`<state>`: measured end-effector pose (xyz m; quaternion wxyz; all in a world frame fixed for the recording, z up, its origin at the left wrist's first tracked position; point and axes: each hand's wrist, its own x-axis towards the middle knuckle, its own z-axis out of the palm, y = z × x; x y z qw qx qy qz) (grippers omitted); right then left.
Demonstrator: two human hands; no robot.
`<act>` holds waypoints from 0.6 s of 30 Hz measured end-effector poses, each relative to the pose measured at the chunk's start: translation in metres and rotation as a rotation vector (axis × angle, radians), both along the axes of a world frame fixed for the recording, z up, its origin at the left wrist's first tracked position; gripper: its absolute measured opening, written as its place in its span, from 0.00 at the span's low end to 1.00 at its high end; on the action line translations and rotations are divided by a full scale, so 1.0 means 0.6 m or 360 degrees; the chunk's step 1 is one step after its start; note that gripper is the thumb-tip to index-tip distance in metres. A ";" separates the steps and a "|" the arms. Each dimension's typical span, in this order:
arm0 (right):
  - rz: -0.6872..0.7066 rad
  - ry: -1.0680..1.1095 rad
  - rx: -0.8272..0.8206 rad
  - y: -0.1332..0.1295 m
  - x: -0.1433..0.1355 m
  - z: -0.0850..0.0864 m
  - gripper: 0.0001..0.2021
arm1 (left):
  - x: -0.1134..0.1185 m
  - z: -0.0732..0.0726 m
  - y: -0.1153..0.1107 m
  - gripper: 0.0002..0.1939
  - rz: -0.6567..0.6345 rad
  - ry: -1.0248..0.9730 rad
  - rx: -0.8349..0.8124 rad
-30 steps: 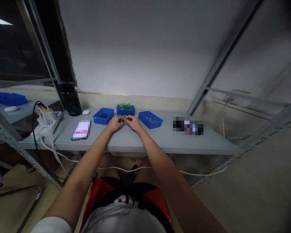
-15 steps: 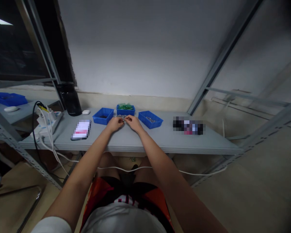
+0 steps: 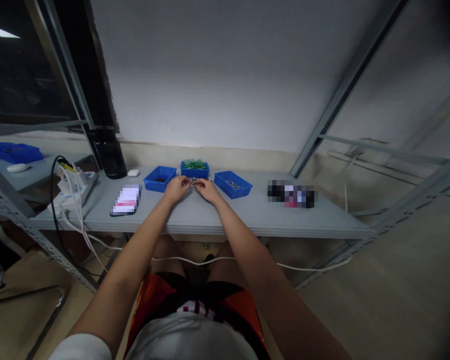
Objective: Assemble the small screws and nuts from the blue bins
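Note:
My left hand (image 3: 177,187) and my right hand (image 3: 206,189) are close together over the middle of the grey table, fingers curled inward and closed. What lies between the fingertips is too small to make out. Just beyond them is a pile of small shiny metal pieces (image 3: 193,180), partly covered by the fingers. A blue bin (image 3: 159,186) with dark small parts sits to the left. Behind the pile, another blue bin (image 3: 194,172) holds green pieces. The third blue bin (image 3: 232,192), to the right, contains small metallic parts.
A phone (image 3: 126,200), a white case (image 3: 133,173) and a dark bottle (image 3: 110,155) are on the left of the table (image 3: 285,220). A power strip (image 3: 73,189) with cables stands farther left. A blurred dark item (image 3: 291,195) lies at the right.
My left hand has shifted slightly up and to the left, and the fingers of both hands have moved a little. The bins have stayed in place.

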<state>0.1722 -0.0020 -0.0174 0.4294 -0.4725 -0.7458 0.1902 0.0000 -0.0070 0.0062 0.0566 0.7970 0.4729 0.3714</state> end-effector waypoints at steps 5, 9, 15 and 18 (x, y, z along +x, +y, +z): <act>-0.0717 -0.0435 -0.0061 -0.014 0.015 0.009 0.14 | -0.019 0.027 -0.015 0.11 0.0578 -0.0081 0.0286; -0.0873 -0.0683 -0.0215 -0.022 0.015 0.008 0.18 | -0.039 0.039 -0.024 0.12 0.0913 -0.0129 0.0347; -0.0750 -0.0853 -0.0230 -0.019 0.014 0.007 0.18 | -0.059 0.027 -0.019 0.16 0.1338 -0.0247 0.0173; -0.0726 -0.0842 -0.0229 -0.016 0.017 0.007 0.17 | -0.056 0.021 -0.016 0.17 0.1310 -0.0246 0.0112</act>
